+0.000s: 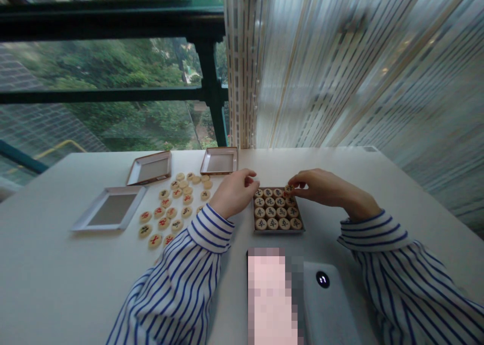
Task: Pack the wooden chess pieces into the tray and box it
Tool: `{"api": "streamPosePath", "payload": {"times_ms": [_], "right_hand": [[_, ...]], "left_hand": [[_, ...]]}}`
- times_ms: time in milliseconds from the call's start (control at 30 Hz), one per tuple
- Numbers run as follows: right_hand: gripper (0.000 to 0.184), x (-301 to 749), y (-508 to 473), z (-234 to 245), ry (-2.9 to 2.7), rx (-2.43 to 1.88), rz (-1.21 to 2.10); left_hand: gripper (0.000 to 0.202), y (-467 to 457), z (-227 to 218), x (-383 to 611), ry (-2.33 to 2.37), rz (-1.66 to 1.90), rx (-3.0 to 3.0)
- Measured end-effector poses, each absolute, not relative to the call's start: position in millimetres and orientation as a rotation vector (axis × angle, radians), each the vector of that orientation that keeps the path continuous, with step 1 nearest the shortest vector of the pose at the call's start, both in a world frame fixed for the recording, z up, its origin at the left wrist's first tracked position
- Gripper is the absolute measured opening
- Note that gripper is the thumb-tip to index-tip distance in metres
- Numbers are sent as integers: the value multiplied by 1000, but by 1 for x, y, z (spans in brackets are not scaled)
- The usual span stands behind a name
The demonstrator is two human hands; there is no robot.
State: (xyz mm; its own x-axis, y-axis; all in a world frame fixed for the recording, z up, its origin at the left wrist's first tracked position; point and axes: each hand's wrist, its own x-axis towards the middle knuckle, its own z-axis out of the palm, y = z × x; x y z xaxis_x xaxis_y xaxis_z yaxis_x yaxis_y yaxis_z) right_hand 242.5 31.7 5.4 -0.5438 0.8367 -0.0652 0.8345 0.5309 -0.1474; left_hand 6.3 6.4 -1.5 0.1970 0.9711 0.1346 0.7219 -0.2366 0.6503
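Note:
A shallow square box [279, 231] holds rows of round wooden Chinese chess pieces with dark characters. At its far right corner my right hand [321, 186] pinches a Chinese chess piece [289, 188], tilted above the others in that corner. My left hand [235, 189] is by the far left corner, thumb and forefinger slightly apart, with nothing seen between them; whether it touches the box rim I cannot tell. Loose Chinese chess pieces [163, 223], some with red and some with dark characters, lie scattered left of my left hand; my forearm hides part of them.
Three shallow trays or lids stand at the left and back: a white one [81, 224], a brown-edged one [169, 173] and another [204, 171]. Near me lie a phone [270, 294] with a blurred screen and a white device [328, 304] with a lit display. A curtain and window border the table.

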Motion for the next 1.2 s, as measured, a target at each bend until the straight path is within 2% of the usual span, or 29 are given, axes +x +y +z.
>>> {"api": "streamPosePath", "payload": {"times_ms": [400, 1200], "right_hand": [[24, 242, 35, 0, -2750, -1513, 315], [26, 247, 35, 1, -2729, -1501, 397]], "left_hand": [[34, 4, 2, 7, 1619, 683, 2075], [38, 2, 4, 6, 1626, 657, 2072]]}}
